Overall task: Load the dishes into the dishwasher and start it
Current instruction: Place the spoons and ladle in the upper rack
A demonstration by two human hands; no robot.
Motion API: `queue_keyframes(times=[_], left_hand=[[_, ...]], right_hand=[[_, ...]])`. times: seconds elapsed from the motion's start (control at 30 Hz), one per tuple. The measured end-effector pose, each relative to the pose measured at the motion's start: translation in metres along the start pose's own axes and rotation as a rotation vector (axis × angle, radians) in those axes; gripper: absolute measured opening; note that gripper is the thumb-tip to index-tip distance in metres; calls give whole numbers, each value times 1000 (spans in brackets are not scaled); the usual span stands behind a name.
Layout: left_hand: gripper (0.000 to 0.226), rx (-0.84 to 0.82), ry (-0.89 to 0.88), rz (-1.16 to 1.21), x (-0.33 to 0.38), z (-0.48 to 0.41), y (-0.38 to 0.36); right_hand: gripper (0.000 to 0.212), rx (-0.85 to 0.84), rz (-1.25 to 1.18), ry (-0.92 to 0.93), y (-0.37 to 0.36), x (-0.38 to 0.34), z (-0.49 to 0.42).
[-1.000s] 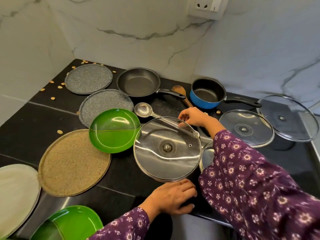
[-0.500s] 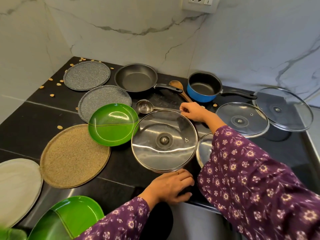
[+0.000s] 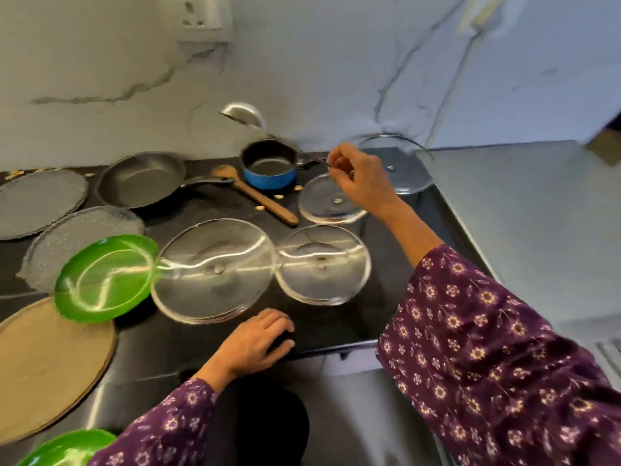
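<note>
My right hand (image 3: 361, 178) pinches the thin handle of a steel ladle (image 3: 242, 114), whose bowl hangs in the air before the marble wall, above a blue saucepan (image 3: 268, 168). My left hand (image 3: 257, 344) rests flat on the black counter's front edge and holds nothing. Just beyond it lie a large glass lid (image 3: 215, 270) and a smaller glass lid (image 3: 322, 267). Two more glass lids (image 3: 329, 201) (image 3: 398, 164) sit under and behind my right hand. The view is motion-blurred.
On the black counter (image 3: 336, 324) lie a frying pan (image 3: 141, 179), a wooden spoon (image 3: 257, 195), a green plate (image 3: 104, 277), two grey plates (image 3: 40, 200) (image 3: 80, 240), a tan plate (image 3: 50, 364) and another green plate (image 3: 67, 449). A grey surface (image 3: 521, 213) adjoins the right edge.
My right hand took the ladle's handle and lifted it off the counter, up and to the right. The view swung right. My left hand stayed at the counter edge.
</note>
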State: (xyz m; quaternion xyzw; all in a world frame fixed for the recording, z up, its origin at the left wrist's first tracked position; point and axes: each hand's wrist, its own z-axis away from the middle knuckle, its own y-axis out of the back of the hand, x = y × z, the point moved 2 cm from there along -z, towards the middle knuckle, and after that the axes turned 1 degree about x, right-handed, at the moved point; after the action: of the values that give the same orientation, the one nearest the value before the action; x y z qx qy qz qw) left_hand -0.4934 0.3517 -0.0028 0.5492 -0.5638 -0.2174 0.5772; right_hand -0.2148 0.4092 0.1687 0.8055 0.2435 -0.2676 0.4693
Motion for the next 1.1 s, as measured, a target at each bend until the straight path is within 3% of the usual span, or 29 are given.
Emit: queue_keyframes(times=[0.3, 0.6, 0.87, 1.1], left_hand=[[20, -12, -259, 148, 152, -135, -84], [29, -100, -360, 192, 290, -274, -193], [28, -182, -464, 75, 360, -364, -260], [31, -252, -508, 33, 374, -405, -307]], right_hand=[[31, 462, -52, -432, 202, 82, 185], [31, 692, 172, -832, 322, 178, 403], [28, 824, 243, -1088, 349, 269, 544], [27, 695, 231, -1275, 313, 354, 614]])
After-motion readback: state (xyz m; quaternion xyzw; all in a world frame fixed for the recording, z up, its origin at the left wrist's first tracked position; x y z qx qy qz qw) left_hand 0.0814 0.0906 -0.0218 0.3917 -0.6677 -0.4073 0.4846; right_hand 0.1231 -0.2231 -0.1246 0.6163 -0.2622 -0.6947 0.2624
